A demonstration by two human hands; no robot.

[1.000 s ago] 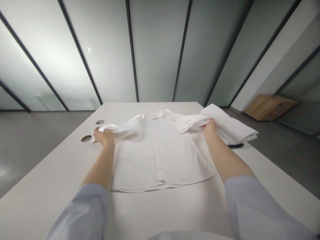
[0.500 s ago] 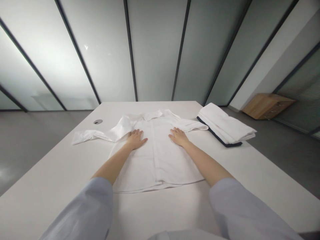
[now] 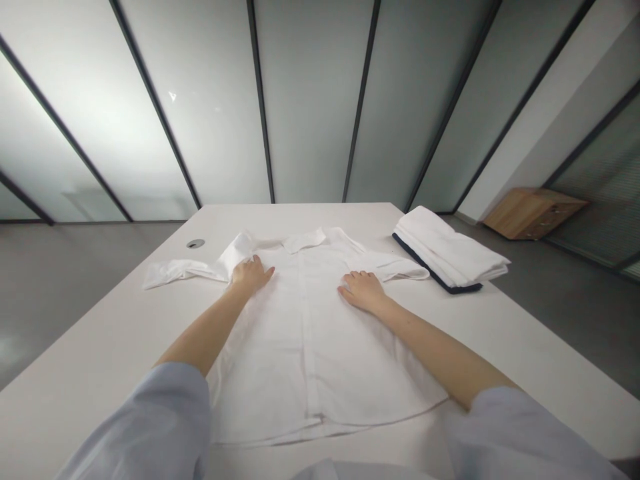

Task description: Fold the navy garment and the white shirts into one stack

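Note:
A white long-sleeved shirt (image 3: 280, 347) lies spread on the white table, collar at the far end and hem close to me. Its left-side sleeve stretches out to the left; the right-side sleeve reaches toward a folded stack. My left hand (image 3: 251, 274) rests on the shirt near its left shoulder, thumb apart from the other fingers. On the right half of the chest lies my right hand (image 3: 363, 291), palm down, fingers slightly bent and spread. Neither hand visibly grips the fabric.
Folded white cloth (image 3: 450, 247) sits on a dark folded piece (image 3: 465, 289) at the table's right edge. A round metal grommet (image 3: 195, 244) is set in the table (image 3: 115, 340) at the left. A wooden cabinet (image 3: 533, 213) stands beyond, before frosted panels.
The shirt has slid toward me, its hem now nearer the table's front. My left hand has moved left; my right hand has come slightly closer and right.

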